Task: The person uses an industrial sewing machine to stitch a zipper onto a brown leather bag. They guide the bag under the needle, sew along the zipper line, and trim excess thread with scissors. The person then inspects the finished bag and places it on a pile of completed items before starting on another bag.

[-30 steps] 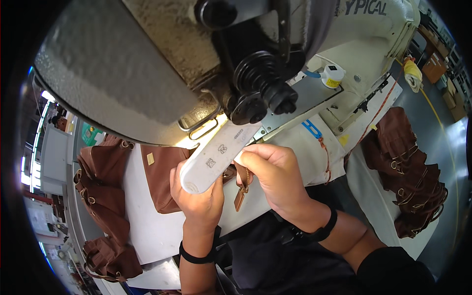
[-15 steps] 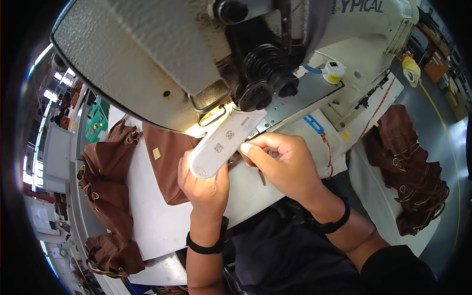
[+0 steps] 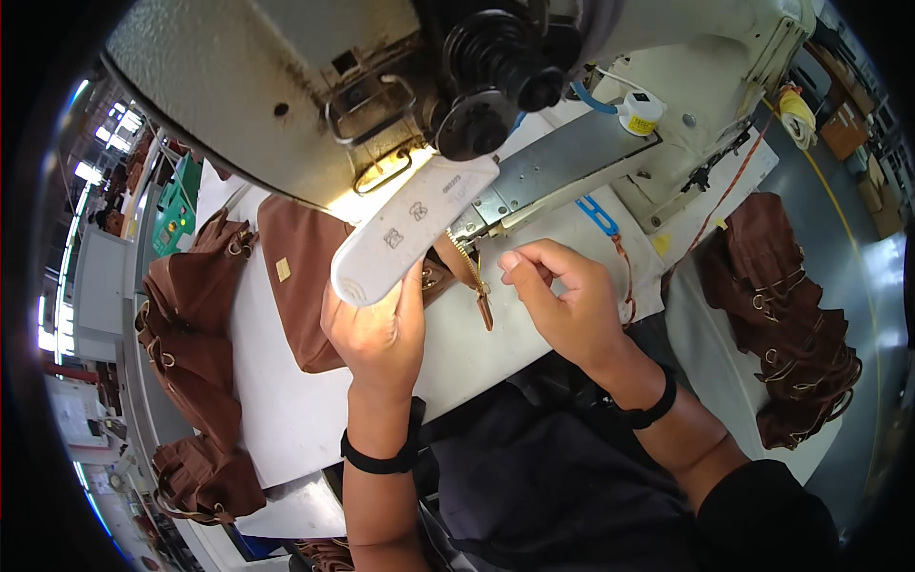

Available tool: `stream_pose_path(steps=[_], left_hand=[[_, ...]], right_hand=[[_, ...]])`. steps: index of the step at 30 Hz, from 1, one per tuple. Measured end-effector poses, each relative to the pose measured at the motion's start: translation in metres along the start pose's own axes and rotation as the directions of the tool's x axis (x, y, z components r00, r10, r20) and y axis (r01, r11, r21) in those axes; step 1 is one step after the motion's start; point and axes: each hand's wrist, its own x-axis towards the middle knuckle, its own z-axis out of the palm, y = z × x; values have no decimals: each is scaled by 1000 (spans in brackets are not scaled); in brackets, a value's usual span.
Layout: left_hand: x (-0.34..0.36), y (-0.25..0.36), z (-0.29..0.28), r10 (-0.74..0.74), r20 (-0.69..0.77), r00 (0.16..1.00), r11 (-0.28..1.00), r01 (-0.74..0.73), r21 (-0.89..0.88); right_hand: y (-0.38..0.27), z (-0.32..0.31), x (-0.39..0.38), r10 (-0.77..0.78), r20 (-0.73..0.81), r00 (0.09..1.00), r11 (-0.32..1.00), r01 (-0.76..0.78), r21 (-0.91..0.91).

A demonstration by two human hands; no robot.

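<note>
The thumb and pointer finger of the right hand (image 3: 572,300) are pressed close together, the others curl in, and I see nothing between them; the left hand (image 3: 376,334) has its thumb up, but a long white round-ended plate (image 3: 410,229) hides most of its fingertips, so I cannot tell if they pinch. Just left of the right thumb, and apart from it, the shiny gold-toothed zip (image 3: 465,257) slants down to a thin brown leather pull tab (image 3: 486,310). To do this well, I think the left hand should keep the zip flat and calm, and the right should hold it by its edge, away from the gold teeth and the machine. Both wrists wear a black band, and the arms come up over the front edge of the white flat bench (image 3: 291,448), the right arm bent in from the right. The big soft brown leather bag (image 3: 300,286) lies beside the left hand, in from the bench's left edge, where more brown leather bags (image 3: 191,367) sit in a row. The big cream metal sewing machine (image 3: 257,105) looms over it all.
</note>
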Motion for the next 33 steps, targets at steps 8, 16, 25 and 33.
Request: stream_pose_path(steps=[8, 16, 25, 33], left_hand=[[6, -3, -1, 21, -29, 999, 996, -23, -81], [10, -3, -1, 5, 3, 1000, 992, -5, -123], [9, -8, 1, -2, 8, 1000, 990, 3, -141], [20, -16, -24, 120, 269, 956, 992, -128, 13]], right_hand=[[47, 12, -10, -152, 81, 985, 970, 164, -179], [52, 12, -10, -214, 79, 974, 952, 226, -208], [50, 10, -9, -154, 125, 980, 953, 181, -243], [5, 33, -18, -148, -71, 987, 979, 156, 131]])
